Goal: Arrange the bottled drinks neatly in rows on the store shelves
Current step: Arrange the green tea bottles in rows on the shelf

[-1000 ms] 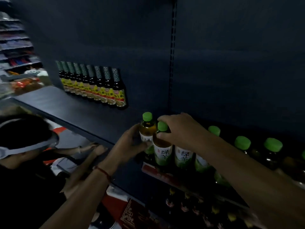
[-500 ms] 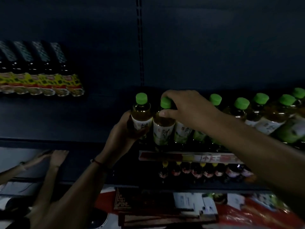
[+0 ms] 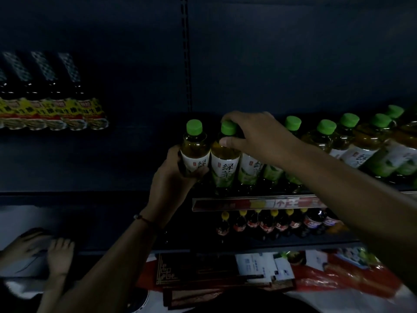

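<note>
A row of green-capped tea bottles stands along the front of a dark shelf, running off to the right. My left hand grips the leftmost tea bottle around its white label. My right hand reaches over the second tea bottle and pinches its green cap and neck between thumb and fingers. Both bottles stand upright, side by side and touching. My right forearm hides parts of the bottles behind it.
Dark sauce bottles with yellow labels line the shelf's back left. A price strip edges the shelf; smaller dark bottles stand on the shelf below. Another person's hands rest at lower left. Red and dark boxes lie below.
The view has swung right and closer to the tea row. Both hands keep their holds on the two leftmost bottles, which stand slightly closer together.
</note>
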Demonstrator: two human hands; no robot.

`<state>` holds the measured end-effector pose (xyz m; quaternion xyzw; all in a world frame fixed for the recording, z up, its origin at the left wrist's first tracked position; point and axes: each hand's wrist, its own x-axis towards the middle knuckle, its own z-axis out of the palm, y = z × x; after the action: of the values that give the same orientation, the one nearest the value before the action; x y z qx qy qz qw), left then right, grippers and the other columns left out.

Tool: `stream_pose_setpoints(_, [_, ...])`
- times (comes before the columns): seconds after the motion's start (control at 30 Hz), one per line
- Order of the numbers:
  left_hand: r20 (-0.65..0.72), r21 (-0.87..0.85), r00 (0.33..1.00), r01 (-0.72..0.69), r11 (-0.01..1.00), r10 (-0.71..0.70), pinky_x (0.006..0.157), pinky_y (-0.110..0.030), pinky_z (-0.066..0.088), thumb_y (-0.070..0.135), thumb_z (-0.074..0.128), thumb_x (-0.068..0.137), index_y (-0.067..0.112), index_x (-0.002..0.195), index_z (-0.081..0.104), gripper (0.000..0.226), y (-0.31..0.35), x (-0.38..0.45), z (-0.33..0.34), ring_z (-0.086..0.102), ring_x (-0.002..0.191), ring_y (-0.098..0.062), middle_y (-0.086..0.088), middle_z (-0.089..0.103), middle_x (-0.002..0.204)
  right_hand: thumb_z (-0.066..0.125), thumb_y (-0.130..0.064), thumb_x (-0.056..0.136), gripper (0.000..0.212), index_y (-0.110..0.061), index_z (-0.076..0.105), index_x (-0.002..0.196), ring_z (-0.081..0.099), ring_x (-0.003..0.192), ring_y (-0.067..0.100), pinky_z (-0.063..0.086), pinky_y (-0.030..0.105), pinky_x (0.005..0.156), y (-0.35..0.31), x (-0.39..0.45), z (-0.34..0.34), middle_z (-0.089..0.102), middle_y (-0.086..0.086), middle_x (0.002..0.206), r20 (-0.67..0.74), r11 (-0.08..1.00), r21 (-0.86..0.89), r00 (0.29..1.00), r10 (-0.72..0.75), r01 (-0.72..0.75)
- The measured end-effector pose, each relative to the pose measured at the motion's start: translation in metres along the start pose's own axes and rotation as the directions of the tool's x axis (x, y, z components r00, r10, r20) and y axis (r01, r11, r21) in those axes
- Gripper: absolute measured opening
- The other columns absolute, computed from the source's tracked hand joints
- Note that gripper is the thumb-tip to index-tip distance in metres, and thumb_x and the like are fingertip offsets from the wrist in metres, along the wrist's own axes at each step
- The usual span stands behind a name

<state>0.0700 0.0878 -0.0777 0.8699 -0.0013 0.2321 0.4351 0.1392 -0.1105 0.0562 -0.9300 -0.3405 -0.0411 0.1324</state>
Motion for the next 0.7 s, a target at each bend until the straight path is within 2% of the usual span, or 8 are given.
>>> stream_pose_setpoints(0.07, [0.046,-0.039,0.999,0.015,0.999,-0.013,0.079,-0.026,0.057,0.032,0.08,0.078,0.025,0.133,0.045,0.065,-0.001,0.001,-0.001,0.066,0.101,-0.001,0.009,0.068,0.114,0.057,-0.053,0.093,0.054,-0.023,0.048,0.137,0.058,0.109,0.017,0.034,0.037,0.101,0.002,-0.001,0.0,0.064,-0.004,0.12,0.015,1.0,-0.018,1.0,-0.014,0.014])
stream_pose_setpoints(0.17, [0.236,-0.296,0.966,0.176,0.939,-0.107,0.084,-0.047,0.057,0.022,0.08,0.077,0.033,0.122,0.051,0.054,0.005,0.009,-0.007,0.068,0.102,-0.012,0.006,0.07,0.111,0.058,-0.056,0.091,0.064,-0.023,0.043,0.143,0.05,0.123,0.019,0.031,0.034,0.103,0.006,-0.004,-0.003,0.058,-0.001,0.134,0.039,1.0,-0.023,0.999,-0.016,0.017])
stream_pose_setpoints(0.23, [0.235,-0.316,0.963,0.203,0.927,-0.131,0.09,-0.042,0.054,0.022,0.082,0.077,0.039,0.131,0.045,0.067,0.012,0.008,-0.014,0.063,0.111,-0.008,0.01,0.064,0.124,0.059,-0.056,0.089,0.069,-0.023,0.04,0.147,0.044,0.131,0.018,0.03,0.027,0.1,0.01,-0.008,-0.008,0.051,0.0,0.144,0.062,1.0,0.015,0.998,-0.006,0.005])
stream_pose_setpoints(0.3, [0.111,-0.131,0.982,0.164,0.978,-0.15,0.102,-0.037,0.042,0.041,0.083,0.074,0.039,0.151,0.02,0.099,0.022,0.007,-0.025,0.042,0.132,-0.008,0.005,0.036,0.152,0.062,-0.056,0.087,0.074,-0.024,0.038,0.148,0.041,0.134,0.017,0.03,0.024,0.098,0.016,-0.012,-0.016,0.045,0.001,0.149,0.084,0.999,0.036,0.996,0.005,-0.008])
stream_pose_setpoints(0.4, [0.047,0.221,0.99,-0.138,0.965,0.131,0.114,-0.04,0.02,0.059,0.077,0.071,0.032,0.155,0.005,0.114,0.052,0.013,-0.041,0.015,0.147,-0.02,-0.005,0.013,0.161,0.069,-0.051,0.084,0.078,-0.024,0.037,0.149,0.043,0.132,0.019,0.037,0.029,0.101,0.028,-0.014,-0.024,0.044,0.003,0.148,0.125,0.998,-0.055,0.992,0.029,-0.022])
stream_pose_setpoints(0.5, [0.229,0.57,0.896,-0.44,0.694,0.38,0.12,-0.056,0.006,0.074,0.067,0.066,0.028,0.154,0.003,0.119,0.08,0.036,-0.041,0.014,0.148,-0.032,-0.011,0.024,0.157,0.074,-0.047,0.082,0.077,-0.023,0.04,0.147,0.048,0.126,0.02,0.038,0.028,0.092,0.036,-0.012,-0.026,0.049,0.004,0.144,0.164,0.992,-0.118,0.984,0.073,-0.054])
stream_pose_setpoints(0.6, [0.436,0.669,0.832,-0.555,0.494,0.344,0.116,-0.06,-0.004,0.078,0.062,0.068,0.023,0.156,0.003,0.119,0.089,0.057,-0.031,0.021,0.146,-0.032,-0.008,0.038,0.15,0.076,-0.044,0.081,0.071,-0.025,0.046,0.142,0.054,0.117,0.019,0.042,0.029,0.085,0.04,-0.009,-0.027,0.057,0.0,0.136,0.162,0.992,-0.103,0.982,0.093,-0.077])
stream_pose_setpoints(0.7, [0.53,0.658,0.787,-0.616,0.433,0.315,0.118,-0.059,0.004,0.073,0.063,0.073,0.019,0.154,0.017,0.108,0.09,0.069,-0.023,0.042,0.133,-0.026,-0.004,0.054,0.137,0.076,-0.042,0.082,0.068,-0.025,0.046,0.141,0.055,0.115,0.019,0.046,0.032,0.087,0.04,-0.007,-0.026,0.057,0.0,0.134,0.15,0.99,-0.115,0.984,0.094,-0.077])
